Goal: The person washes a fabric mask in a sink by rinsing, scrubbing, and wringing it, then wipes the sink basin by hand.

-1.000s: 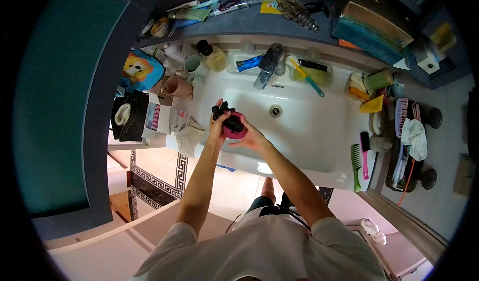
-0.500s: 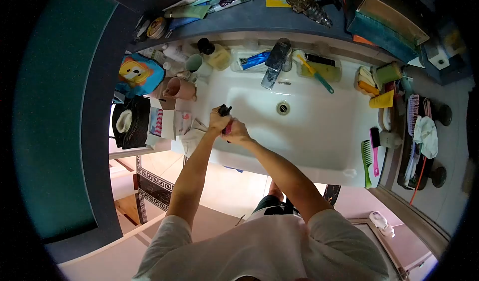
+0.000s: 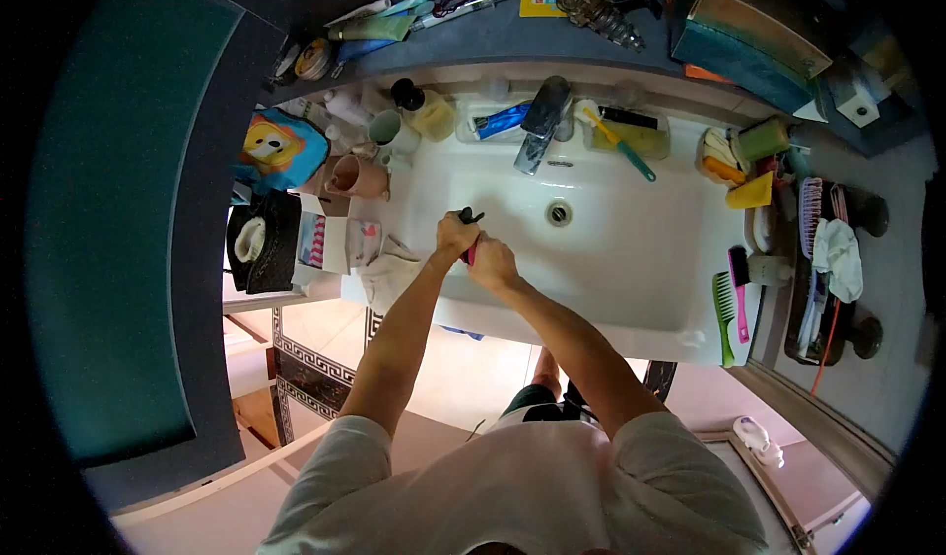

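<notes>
Clasped fingers on both sides are holding one small black and dark-pink thing [image 3: 470, 252]: my left hand [image 3: 454, 234] is gripping it beside its black end, and my right hand [image 3: 492, 261] is curling over the pink part. I am holding it over the near left area of a white sink [image 3: 611, 269], left of the drain [image 3: 559, 214].

Behind the basin a faucet [image 3: 544, 116] is standing between soap trays, with a yellow and teal toothbrush [image 3: 621, 143] lying across the right one. A dark shelf [image 3: 463, 44] is running above, carrying tubes and a box [image 3: 749, 52]. Along the left side a pink cup [image 3: 357, 177] is standing near a blue pouch [image 3: 281, 148], and a pale cloth [image 3: 387, 281] is draping over the rim. At the right a green comb [image 3: 724, 318] is lying beside a pink brush [image 3: 739, 299]. Below, a patterned border [image 3: 315, 363] is crossing the pale floor [image 3: 434, 358].

My fingers are covering most of the thing, so I am not making out its shape. My shirt [image 3: 532, 486] is blocking the floor beneath me, and the dark lens edge is cutting off the teal panel [image 3: 138, 210].
</notes>
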Motion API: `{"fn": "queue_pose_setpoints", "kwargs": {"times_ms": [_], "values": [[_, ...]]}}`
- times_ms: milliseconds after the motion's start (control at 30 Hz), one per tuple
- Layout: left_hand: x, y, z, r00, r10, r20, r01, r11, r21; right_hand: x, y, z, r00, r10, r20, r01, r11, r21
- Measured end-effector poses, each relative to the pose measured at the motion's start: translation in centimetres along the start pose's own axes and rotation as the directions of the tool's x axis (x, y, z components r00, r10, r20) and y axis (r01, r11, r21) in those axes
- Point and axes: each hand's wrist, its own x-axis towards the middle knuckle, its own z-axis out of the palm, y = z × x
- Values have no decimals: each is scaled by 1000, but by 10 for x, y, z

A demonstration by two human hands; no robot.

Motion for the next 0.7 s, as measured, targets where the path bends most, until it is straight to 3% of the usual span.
{"fn": "queue_pose_setpoints", "kwargs": {"times_ms": [67, 167, 200, 267, 300, 333, 400, 433, 500, 567, 633, 700], "values": [[-5, 11, 2, 994, -58, 88, 61, 998, -32, -6, 3, -12, 1000, 16, 26, -16, 1000, -9], [-2, -5, 27, 967, -71, 244, 159, 917, -366, -15, 9, -39, 994, 58, 96, -53, 997, -48], [-17, 10, 19, 937, -8, 350, 219, 793, -568, -20, 9, -55, 992, 54, 112, -47, 997, -64], [-44, 34, 10, 911, -56, 408, 351, 624, -698, -25, 21, -76, 987, 33, 159, -24, 998, -63], [-54, 41, 9, 894, -71, 443, 411, 525, -745, -26, 33, -83, 986, -16, 166, 26, 998, -56], [-53, 36, 15, 866, -78, 495, 450, 555, -700, -28, 43, -91, 983, -62, 175, 72, 996, -49], [-62, 29, 22, 829, 47, 558, 486, 433, -759, -38, 64, -116, 959, -185, 217, 175, 983, 64], [-71, 33, 21, 806, 113, 580, 509, 367, -779, -47, 63, -135, 960, -87, 266, 11, 962, 274], [-87, 41, 17, 842, 72, 534, 485, 330, -810, -61, 60, -168, 909, 56, 414, -323, 723, 610], [-98, 40, 12, 876, 10, 483, 464, 263, -846, -64, 104, -181, 917, 258, 305, -397, 500, 770], [-101, 27, 8, 896, 5, 443, 436, 176, -883, -70, 156, -190, 801, 588, 112, -496, 547, 674], [-93, 0, 8, 916, -9, 400, 398, 129, -908, -83, 185, -206, 735, 678, -2, -491, 535, 687]]}}
